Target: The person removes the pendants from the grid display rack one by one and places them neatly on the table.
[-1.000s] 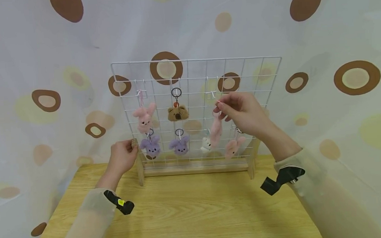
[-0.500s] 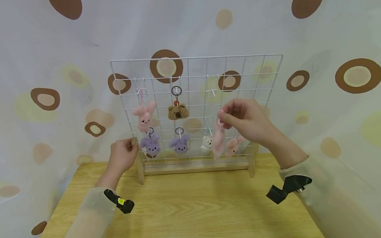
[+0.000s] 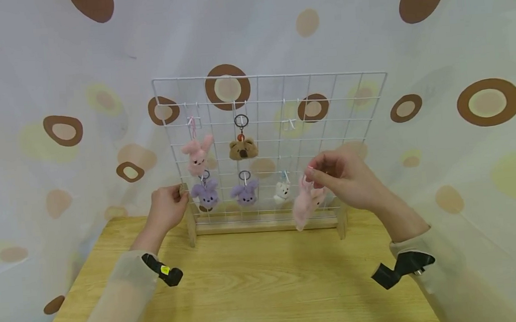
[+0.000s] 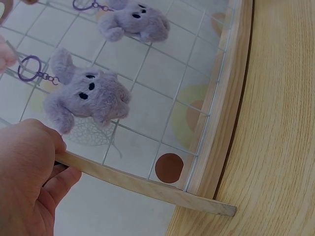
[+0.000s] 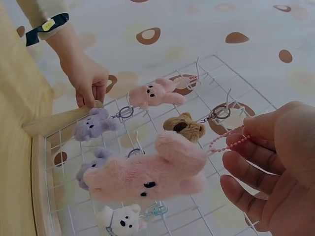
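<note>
My right hand (image 3: 348, 178) pinches the pink bead chain (image 5: 231, 141) of a pink plush bunny keychain (image 5: 147, 179) between thumb and index finger. The bunny dangles in front of the white wire grid rack (image 3: 256, 76), overlapping another pink plush (image 3: 319, 196) in the head view. With thumb and fingers, my left hand (image 3: 168, 206) grips the wooden side post (image 4: 147, 189) of the rack. Closest to that hand hangs a purple plush keychain (image 4: 93, 96). A white plush (image 3: 281, 193) hangs left of the held bunny.
On the grid also hang a pink bunny (image 3: 198, 157), a brown bear head (image 3: 243, 149) and a second purple plush (image 3: 246, 194). A white hook (image 3: 289, 124) juts out at upper right. The rack stands on a wooden table (image 3: 248, 281) before a patterned curtain (image 3: 470, 41).
My right hand has moved down, right and away from the upper right hook, carrying the pink bunny by its chain. My left hand stays on the post.
</note>
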Available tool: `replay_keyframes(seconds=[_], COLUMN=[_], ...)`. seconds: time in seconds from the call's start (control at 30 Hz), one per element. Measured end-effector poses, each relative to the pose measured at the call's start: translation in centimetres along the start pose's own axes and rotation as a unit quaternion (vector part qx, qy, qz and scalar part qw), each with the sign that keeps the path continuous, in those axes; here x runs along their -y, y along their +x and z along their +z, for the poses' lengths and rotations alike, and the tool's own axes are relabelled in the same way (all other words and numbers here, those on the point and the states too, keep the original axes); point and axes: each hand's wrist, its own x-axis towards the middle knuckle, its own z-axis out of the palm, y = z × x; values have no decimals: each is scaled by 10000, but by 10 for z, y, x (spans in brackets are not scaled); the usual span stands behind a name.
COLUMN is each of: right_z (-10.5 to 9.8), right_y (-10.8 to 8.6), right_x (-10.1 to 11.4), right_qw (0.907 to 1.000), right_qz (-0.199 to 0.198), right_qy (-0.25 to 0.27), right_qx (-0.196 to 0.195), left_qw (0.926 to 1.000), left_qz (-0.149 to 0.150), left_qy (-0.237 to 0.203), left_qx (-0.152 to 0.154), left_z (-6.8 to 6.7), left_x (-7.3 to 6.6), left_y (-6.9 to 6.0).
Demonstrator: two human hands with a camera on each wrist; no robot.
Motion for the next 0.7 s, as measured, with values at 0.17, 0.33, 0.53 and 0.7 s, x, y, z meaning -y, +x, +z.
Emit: replay_keyframes(seconds=[0.17, 0.33, 0.53, 0.7], right_z=[-1, 0, -1, 0], right_y=[-12, -28, -44, -55], right_x=[-5, -12, -25, -34], right_qw=[10000, 9989, 9986, 9983], right_qz=[83, 429, 514, 540], right_qy=[-52, -173, -96, 63], right_qx=[9, 71, 121, 185], left_qw=[9999, 9999, 9999, 9996], left_qz=[-89, -106, -98, -241], left_qy=[-37, -43, -25, -167], left_qx=[69, 34, -14, -10], left_z=[-1, 0, 1, 2], left_x=[-1, -1, -2, -3], left_y=[0, -2, -1, -2])
